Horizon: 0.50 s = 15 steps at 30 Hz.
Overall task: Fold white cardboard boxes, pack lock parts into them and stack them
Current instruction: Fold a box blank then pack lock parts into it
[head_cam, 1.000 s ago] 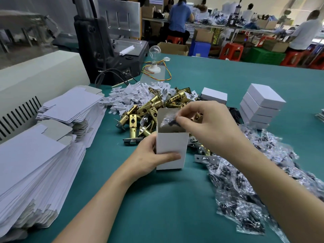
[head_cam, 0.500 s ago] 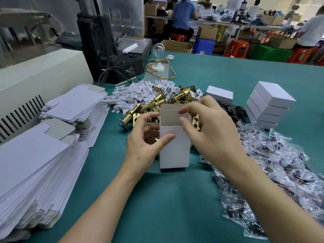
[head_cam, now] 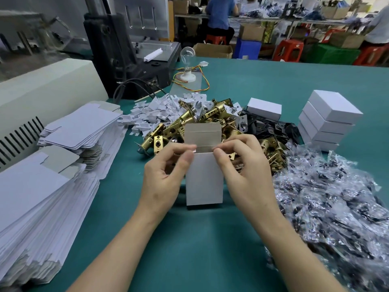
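Small white cardboard box (head_cam: pixel 204 182) stands upright on the teal table (head_cam: pixel 189 249), centre, close to the body. Its grey-lined top flap (head_cam: pixel 203 133) is raised & open at the far edge. L hand (head_cam: pixel 166 171) & R hand (head_cam: pixel 244 167) pinch the box at its top corners: thumbs on the front top edge, fingers (head_cam: pixel 237 142) curled round the sides, clamped on the card. Front face shows bare btw the two hands.

Just behind the box lies a heap of brass-coloured metal latch parts (head_cam: pixel 212 111), running across behind both hands. Behind-left of it is a pile of small white notched pieces (head_cam: pixel 153 111); behind-right, black flat metal parts (head_cam: pixel 265 127). One closed white box (head_cam: pixel 264 108) lies past the heap. A stack of four closed white boxes (head_cam: pixel 328 121) sits far R, well apart from the hands, edges roughly lined up.

R side: a spread of clear plastic bags w/ dark small parts (head_cam: pixel 328 199), its edge just beside the R wrist & forearm, so it's tight there. L side: a near stack of flat white box blanks (head_cam: pixel 37 197) & a farther stack (head_cam: pixel 82 127), w/ a strip of bare teal btw them & the L forearm. Bare teal also shows btw the forearms, and wide beyond the heaps to the far edge.

Far L is a cream machine housing w/ vent slots (head_cam: pixel 42 87), w/ a dark machine (head_cam: pixel 126 49) behind it & a clear light bulb (head_cam: pixel 188 55) beside that.
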Each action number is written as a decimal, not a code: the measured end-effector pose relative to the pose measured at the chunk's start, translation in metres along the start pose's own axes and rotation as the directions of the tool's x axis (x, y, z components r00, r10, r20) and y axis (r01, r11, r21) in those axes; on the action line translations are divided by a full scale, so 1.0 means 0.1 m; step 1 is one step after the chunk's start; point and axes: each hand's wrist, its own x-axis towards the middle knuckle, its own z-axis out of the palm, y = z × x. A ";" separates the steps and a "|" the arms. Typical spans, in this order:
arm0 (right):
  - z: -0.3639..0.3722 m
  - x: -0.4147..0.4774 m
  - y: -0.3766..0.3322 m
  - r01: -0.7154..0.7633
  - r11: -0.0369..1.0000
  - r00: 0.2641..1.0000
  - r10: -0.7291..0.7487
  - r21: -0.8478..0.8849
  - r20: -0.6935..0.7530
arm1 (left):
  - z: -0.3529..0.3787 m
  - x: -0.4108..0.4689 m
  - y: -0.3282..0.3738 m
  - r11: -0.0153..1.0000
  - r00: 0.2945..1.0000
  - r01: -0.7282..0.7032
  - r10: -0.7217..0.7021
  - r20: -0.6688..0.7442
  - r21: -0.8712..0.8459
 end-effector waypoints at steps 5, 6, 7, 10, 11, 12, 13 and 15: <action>-0.07 -0.02 -0.01 0.006 0.997 0.999 -0.008 0.082 0.032 | 0.02 -0.01 0.09 0.974 0.986 -0.164 0.168 -0.018 0.157; -0.08 -0.03 -0.01 -0.006 0.994 0.999 0.000 0.110 0.046 | 0.03 -0.02 0.10 0.952 0.974 -0.214 0.224 -0.021 0.219; -0.09 -0.03 -0.01 -0.014 0.991 0.998 0.007 0.136 0.055 | 0.04 -0.02 0.11 0.933 0.964 -0.249 0.263 -0.020 0.259; -0.11 -0.05 -0.01 -0.043 0.966 0.996 0.023 0.255 0.081 | 0.06 -0.07 0.15 0.916 0.945 -0.304 0.326 -0.042 0.262; -0.11 -0.06 -0.01 -0.051 0.957 0.995 0.025 0.284 0.096 | 0.07 -0.07 0.15 0.911 0.937 -0.321 0.344 -0.051 0.259; -0.11 -0.07 -0.01 -0.056 0.953 0.993 0.023 0.298 0.113 | 0.06 -0.08 0.14 0.903 0.931 -0.335 0.362 -0.056 0.268; -0.10 -0.08 -0.01 -0.064 0.949 0.991 0.024 0.308 0.134 | 0.05 -0.08 0.13 0.901 0.929 -0.338 0.365 -0.056 0.273; -0.10 -0.10 -0.01 -0.107 0.922 0.985 0.047 0.373 0.168 | 0.02 -0.08 0.12 0.902 0.934 -0.335 0.357 -0.034 0.273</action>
